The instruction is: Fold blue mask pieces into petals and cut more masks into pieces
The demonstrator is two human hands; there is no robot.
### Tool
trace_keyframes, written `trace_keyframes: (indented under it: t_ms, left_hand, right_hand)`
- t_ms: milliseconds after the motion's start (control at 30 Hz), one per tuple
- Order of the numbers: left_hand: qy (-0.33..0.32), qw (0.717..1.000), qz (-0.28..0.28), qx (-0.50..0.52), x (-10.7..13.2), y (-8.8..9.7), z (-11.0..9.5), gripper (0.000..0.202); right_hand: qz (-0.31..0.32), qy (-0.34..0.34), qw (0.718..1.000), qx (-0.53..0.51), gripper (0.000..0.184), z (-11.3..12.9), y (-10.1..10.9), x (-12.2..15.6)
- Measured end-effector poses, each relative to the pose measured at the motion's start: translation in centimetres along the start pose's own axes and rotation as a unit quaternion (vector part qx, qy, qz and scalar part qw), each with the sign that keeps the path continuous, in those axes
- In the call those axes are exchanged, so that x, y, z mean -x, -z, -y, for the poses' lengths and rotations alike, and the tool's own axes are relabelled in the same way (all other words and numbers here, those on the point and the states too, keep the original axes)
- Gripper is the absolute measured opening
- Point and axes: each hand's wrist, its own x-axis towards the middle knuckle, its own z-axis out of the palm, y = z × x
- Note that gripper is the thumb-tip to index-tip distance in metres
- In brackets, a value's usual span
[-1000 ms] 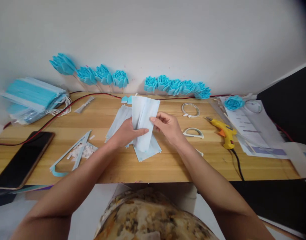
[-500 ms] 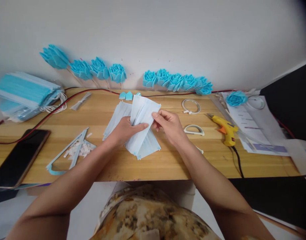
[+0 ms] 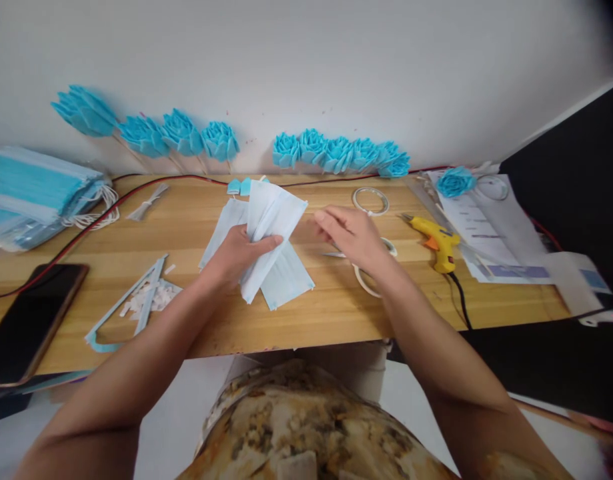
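Pale blue face masks (image 3: pixel 271 213), fanned slightly and without visible ear loops, are gripped in my left hand (image 3: pixel 239 253), its thumb lying across their front. Below them another pale mask (image 3: pixel 289 277) lies on the table, and more loose masks (image 3: pixel 226 220) lie behind my left hand. To the right of the masks, apart from them, is my right hand (image 3: pixel 350 233), its curled fingers blurred by motion. It is over a pair of white-handled scissors (image 3: pixel 365 283), whose blade tip points left; whether it touches them I cannot tell.
Blue mask flowers (image 3: pixel 339 155) on sticks lean along the wall. A yellow glue gun (image 3: pixel 439 243), a tape roll (image 3: pixel 370 201) and papers (image 3: pixel 486 227) with another flower lie right. A phone (image 3: pixel 33 320), white scraps (image 3: pixel 153 298) and packed masks (image 3: pixel 36 190) lie left.
My right hand has let go of the masks' right edge and moved away to the right, over the scissors. My left hand keeps its grip. The view has shifted slightly right.
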Motion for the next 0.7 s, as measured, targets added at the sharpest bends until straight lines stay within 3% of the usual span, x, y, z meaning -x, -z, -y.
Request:
trace_keyframes:
  t_ms: [67,133,233,333,433,567,700]
  left_hand:
    - [-0.003,1.000,-0.013,0.014,0.0,0.0,-0.2,0.036]
    - [0.005,1.000,-0.009,0.016,0.0,0.0,-0.4,0.035]
    - [0.020,1.000,0.012,0.014,0.1,0.1,-0.6,0.034]
    - [0.017,0.999,0.015,0.032,0.0,0.1,-0.5,0.035]
    - [0.019,0.999,0.010,0.049,-0.1,0.2,-0.4,0.035]
    - [0.020,0.998,0.006,0.067,-0.4,0.4,-0.3,0.037]
    - [0.024,0.996,-0.001,0.084,-0.6,0.4,-0.3,0.041]
  right_hand:
    - [-0.038,0.012,0.981,0.190,0.031,-0.5,2.7,1.4]
    - [0.006,-0.002,0.946,0.323,0.027,-1.3,4.7,3.2]
    - [0.076,0.002,0.895,0.439,0.031,-2.6,5.8,6.0]
    - [0.108,0.009,0.885,0.453,0.041,-3.4,5.2,7.9]
    - [0.097,0.005,0.888,0.449,0.041,-3.6,4.8,8.5]
    - [0.120,0.048,0.899,0.419,0.042,-4.1,5.5,8.3]
    - [0.125,0.001,0.924,0.361,0.041,-4.6,6.2,7.5]
